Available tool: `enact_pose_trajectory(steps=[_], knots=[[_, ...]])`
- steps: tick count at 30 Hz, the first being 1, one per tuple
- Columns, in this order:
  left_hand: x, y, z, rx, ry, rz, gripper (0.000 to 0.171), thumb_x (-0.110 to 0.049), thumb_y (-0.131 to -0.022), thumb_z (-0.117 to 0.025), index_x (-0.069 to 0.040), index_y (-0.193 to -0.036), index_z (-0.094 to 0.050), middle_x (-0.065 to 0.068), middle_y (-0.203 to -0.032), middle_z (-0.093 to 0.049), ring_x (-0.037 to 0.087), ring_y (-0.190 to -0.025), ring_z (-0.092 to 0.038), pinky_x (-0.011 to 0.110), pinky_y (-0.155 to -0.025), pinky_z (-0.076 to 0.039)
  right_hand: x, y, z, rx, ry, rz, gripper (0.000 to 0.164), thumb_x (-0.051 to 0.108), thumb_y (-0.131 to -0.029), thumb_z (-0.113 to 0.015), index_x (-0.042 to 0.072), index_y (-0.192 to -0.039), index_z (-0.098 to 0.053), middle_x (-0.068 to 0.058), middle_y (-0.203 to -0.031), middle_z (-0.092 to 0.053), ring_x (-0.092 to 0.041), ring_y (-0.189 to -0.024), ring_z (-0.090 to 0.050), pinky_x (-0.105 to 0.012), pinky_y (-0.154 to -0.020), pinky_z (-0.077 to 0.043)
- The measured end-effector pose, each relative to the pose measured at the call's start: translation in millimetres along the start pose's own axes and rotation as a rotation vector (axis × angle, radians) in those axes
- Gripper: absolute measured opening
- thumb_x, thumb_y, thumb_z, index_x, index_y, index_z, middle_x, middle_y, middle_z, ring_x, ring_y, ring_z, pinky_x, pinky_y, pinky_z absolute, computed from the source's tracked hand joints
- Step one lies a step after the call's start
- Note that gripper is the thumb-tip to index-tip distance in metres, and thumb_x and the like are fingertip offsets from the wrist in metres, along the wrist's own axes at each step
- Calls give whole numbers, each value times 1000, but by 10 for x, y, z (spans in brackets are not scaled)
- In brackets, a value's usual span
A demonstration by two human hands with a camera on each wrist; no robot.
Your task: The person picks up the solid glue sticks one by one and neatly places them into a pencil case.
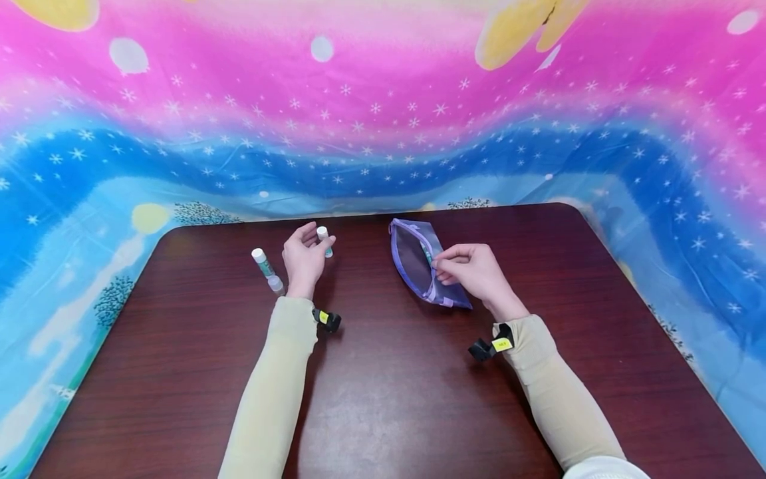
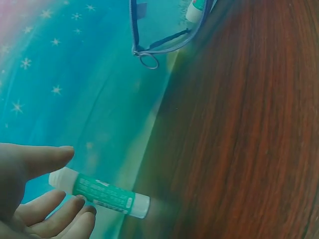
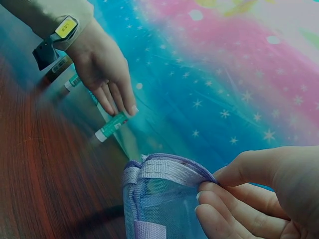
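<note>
A green-and-white glue stick (image 2: 107,195) stands on the table between the thumb and fingers of my left hand (image 1: 304,258). The left wrist view shows a gap between the thumb and the stick, with the fingers loosely bent beside it. My right hand (image 1: 475,271) pinches the rim of a purple mesh zip pouch (image 1: 451,293), whose mouth gapes toward the left. Inside the pouch a green-and-white glue stick (image 2: 194,12) partly shows; mesh and fingers hide the rest of it.
Left of my left hand stands another glue stick (image 1: 261,261). Close in front of it is a small whitish, partly clear object (image 1: 275,285), its kind unclear. The dark wooden table (image 1: 383,399) ends at a colourful patterned cloth (image 1: 371,120) behind.
</note>
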State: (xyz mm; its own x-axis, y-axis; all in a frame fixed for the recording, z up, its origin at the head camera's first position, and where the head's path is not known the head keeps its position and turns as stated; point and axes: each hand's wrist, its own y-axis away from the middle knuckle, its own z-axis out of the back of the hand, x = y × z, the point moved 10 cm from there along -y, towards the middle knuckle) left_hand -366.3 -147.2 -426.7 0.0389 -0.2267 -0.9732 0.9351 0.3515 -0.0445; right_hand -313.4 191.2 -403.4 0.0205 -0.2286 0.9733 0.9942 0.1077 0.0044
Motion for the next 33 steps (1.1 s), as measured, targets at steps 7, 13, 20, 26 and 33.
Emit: enact_pose_trajectory(steps=[7, 13, 20, 26, 33], knots=[[112, -35, -68, 13, -57, 42, 51, -13, -90, -80, -7, -138, -64, 13, -131, -65, 25, -120, -63, 37, -100, -51, -11, 2, 0, -5, 12, 0, 16, 4, -93, -73, -9, -102, -75, -18, -88, -75, -21, -69, -72, -34, -66, -62], [179, -30, -74, 16, -72, 71, 46, -13, -90, -80, -7, -134, -67, 12, -128, -67, 25, -117, -65, 38, -97, -53, -10, 2, -7, -4, 3, -1, 16, 4, -93, -73, -9, -102, -75, -19, -88, -74, -21, -68, -72, -34, -66, -62], [203, -38, -63, 14, -78, 75, 42, -11, -91, -79, -6, -132, -68, 13, -123, -69, 25, -113, -68, 38, -97, -53, -11, 2, 2, -5, 19, -4, 16, 5, -93, -73, -8, -102, -75, -18, -88, -75, -22, -70, -72, -34, -67, -62], [197, -35, -51, 7, -97, 75, 40, -9, -90, -79, -4, -129, -70, 15, -120, -71, 25, -111, -68, 38, -100, -50, -13, 0, 9, -6, 17, -5, 16, 4, -93, -73, -9, -102, -75, -18, -88, -74, -21, -69, -72, -34, -67, -62], [229, -51, -47, 6, -102, 91, 36, -10, -90, -79, -4, -124, -72, 14, -116, -72, 26, -115, -64, 40, -100, -48, -9, -4, 19, -10, 18, 0, 16, 5, -93, -73, -9, -102, -75, -18, -88, -75, -21, -69, -72, -34, -66, -62]])
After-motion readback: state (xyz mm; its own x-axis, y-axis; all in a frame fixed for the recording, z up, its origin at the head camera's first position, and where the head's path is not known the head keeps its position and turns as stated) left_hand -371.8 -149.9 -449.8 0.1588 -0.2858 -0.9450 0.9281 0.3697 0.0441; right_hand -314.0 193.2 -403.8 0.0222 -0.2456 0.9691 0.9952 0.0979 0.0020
